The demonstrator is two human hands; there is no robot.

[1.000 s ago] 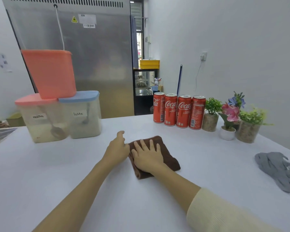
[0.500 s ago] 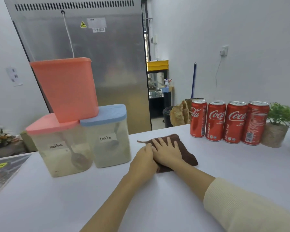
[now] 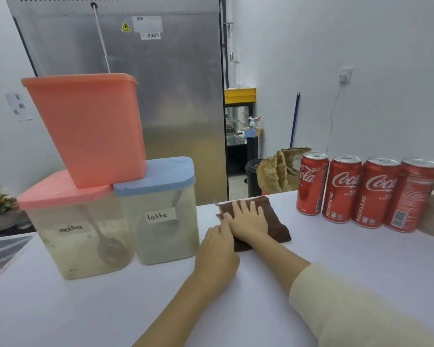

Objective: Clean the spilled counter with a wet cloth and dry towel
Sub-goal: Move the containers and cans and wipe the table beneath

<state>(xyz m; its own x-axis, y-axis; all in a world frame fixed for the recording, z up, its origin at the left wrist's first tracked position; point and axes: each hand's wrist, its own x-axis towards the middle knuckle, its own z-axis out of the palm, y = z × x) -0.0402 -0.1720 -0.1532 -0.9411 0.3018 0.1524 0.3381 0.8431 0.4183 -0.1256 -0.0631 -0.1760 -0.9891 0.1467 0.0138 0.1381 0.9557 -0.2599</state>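
Fingers (image 3: 244, 209) of the right hand (image 3: 248, 221) lie straight and slightly spread, pressed flat on the folded brown terry cloth (image 3: 273, 221) on the smooth white tabletop (image 3: 336, 251). The left hand (image 3: 216, 249) rests at the cloth's left edge, fingers loosely bent; whether they pinch it is unclear. Left of the cloth stands the clear "latte" container (image 3: 161, 214) with its ribbed blue lid; right of it, four red Coca-Cola cans (image 3: 361, 191).
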